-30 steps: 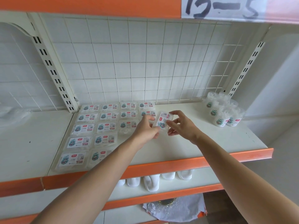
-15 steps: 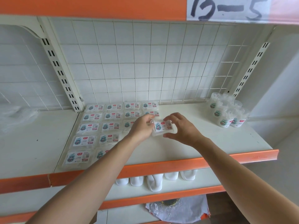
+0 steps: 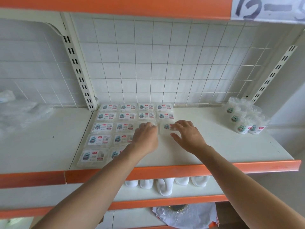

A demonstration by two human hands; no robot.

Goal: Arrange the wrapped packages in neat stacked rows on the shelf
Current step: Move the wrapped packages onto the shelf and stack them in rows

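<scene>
We see the right hand [image 3: 187,137], fingers spread wide, touching a package [image 3: 165,128] lying flat on the shelf [image 3: 222,146] at the third row's right end, while the left hand [image 3: 146,137] covers the neighbouring package [image 3: 140,125], its grip not discernible.

Bright, soft, even light fills the scene, and the white shelf [image 3: 214,146] around both hands looks slightly washed out. The left hand [image 3: 145,138] and right hand [image 3: 188,138] cast only faint, blurred shadows just beneath them. The clear wrap on the packages [image 3: 102,128] left of the left hand shows a weak sheen, and their label print is too soft to read. Far out on either side of the hands, the wide lens bows the shelf edge and tilts the uprights [image 3: 77,68]. Below the forearms the lower shelves sit dimmer.
</scene>
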